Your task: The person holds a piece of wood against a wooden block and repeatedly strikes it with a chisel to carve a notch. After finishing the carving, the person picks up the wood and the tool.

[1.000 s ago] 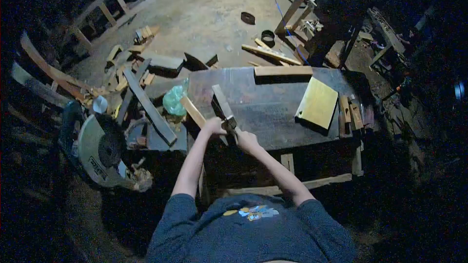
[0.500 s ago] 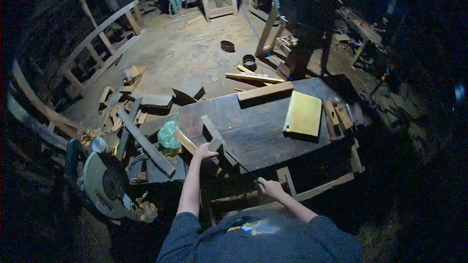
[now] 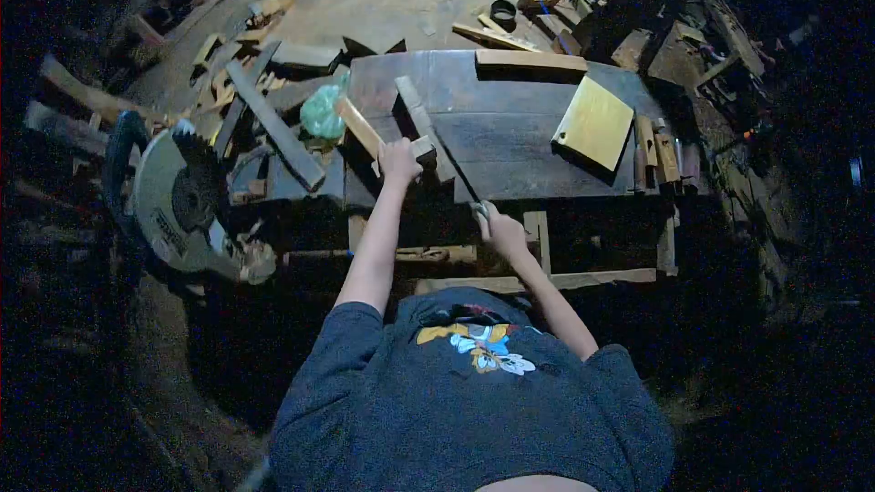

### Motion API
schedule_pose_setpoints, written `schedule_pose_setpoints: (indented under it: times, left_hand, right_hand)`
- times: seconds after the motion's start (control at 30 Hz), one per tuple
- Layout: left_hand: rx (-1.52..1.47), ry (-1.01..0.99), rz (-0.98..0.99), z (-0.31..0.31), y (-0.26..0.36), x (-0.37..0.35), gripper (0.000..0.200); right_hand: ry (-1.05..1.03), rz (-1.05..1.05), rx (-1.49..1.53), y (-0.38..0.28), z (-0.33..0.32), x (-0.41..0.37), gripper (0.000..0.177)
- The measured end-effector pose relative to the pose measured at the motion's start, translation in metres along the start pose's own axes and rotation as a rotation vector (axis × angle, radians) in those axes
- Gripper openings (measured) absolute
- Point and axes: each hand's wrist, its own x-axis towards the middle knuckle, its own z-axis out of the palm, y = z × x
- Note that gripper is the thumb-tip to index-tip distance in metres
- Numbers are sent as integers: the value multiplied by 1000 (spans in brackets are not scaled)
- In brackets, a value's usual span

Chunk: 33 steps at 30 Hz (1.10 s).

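My left hand [image 3: 398, 162] is closed around a piece of wood [image 3: 360, 126] at the near edge of the dark workbench [image 3: 510, 164]. A short pale block end [image 3: 422, 145] sticks out beside its fingers. My right hand [image 3: 499, 226] grips the handle of a long thin-bladed tool [image 3: 460, 175], just off the bench's near edge. The dark blade appears as a narrow line slanting up and left, along a grey wooden strip [image 3: 415, 105]; its exact kind I cannot tell.
A circular power saw [image 3: 182, 205] stands at left, near a green plastic bag [image 3: 324, 111] and several offcuts. On the bench lie a yellowish board [image 3: 594, 125] and a long wooden bar [image 3: 531, 60]. Wooden hand planes [image 3: 665, 153] sit at the right end.
The view has tipped downward, so the bench sits higher in the frame. Both hands keep their holds on the wood and the thin-bladed tool.
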Motion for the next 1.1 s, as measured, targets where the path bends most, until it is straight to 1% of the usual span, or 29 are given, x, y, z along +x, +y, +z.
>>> schedule_pose_setpoints:
  times: [0.03, 0.13, 0.17, 0.23, 0.3, 0.37, 0.4, 0.5, 0.6, 0.63, 0.73, 0.83, 0.87, 0.93, 1.0, 1.03, 1.1]
  left_hand:
    - [-1, 42, -1, 2, 1, -3, 32]
    - [11, 43, -17, -5, 4, -9, 28]
    - [5, 44, -27, -7, 6, -10, 28]
    - [32, -15, -58, -9, 6, -8, 24]
    - [31, -11, -55, -8, 4, -7, 22]
    - [31, -9, -52, -7, 3, -5, 20]
    - [43, -14, -39, -9, 3, -5, 19]
    - [55, -12, -14, -12, 4, -5, 18]
    - [69, -10, -1, -9, 4, -7, 20]
    - [86, -11, -1, -9, 4, -6, 22]
    - [64, -42, -7, -10, 3, -7, 22]
    - [36, -105, -69, -9, 2, -2, 21]
    - [22, -66, -93, -8, 3, -4, 20]
    - [7, -83, -113, -14, 4, -2, 21]
    - [-43, -112, -111, -17, 2, -4, 24]
    - [-57, -109, -125, -16, 2, -4, 24]
    - [-92, -51, -100, -15, 2, -4, 18]
  right_hand:
    - [6, -47, -17, -6, 5, 9, 27]
    - [-44, -36, -44, -22, 18, 32, 23]
    - [-51, -43, -51, -26, 20, 34, 23]
    - [-112, -84, -64, -33, 19, 38, 20]
    - [-140, -84, -105, -35, 13, 29, 22]
    - [-192, -11, -156, -39, 2, 13, 25]
    - [-254, 35, -188, -38, -2, 8, 28]
    - [-268, 41, -207, -41, -12, 0, 28]
    - [-248, -13, -122, -49, -7, 30, 22]
    - [-217, 14, -136, -50, 6, 49, 18]
    - [-207, -21, -92, -58, 31, 105, 18]
    - [-226, -38, -141, -68, 29, 114, 19]
    - [-272, -65, -113, -63, 20, 103, 20]
    - [-289, 14, -152, -55, 6, 70, 21]
    - [-330, 35, -179, -47, -17, 34, 22]
    - [-318, 77, -224, -44, -20, 21, 22]
    - [-370, 157, -209, -49, -27, 23, 21]
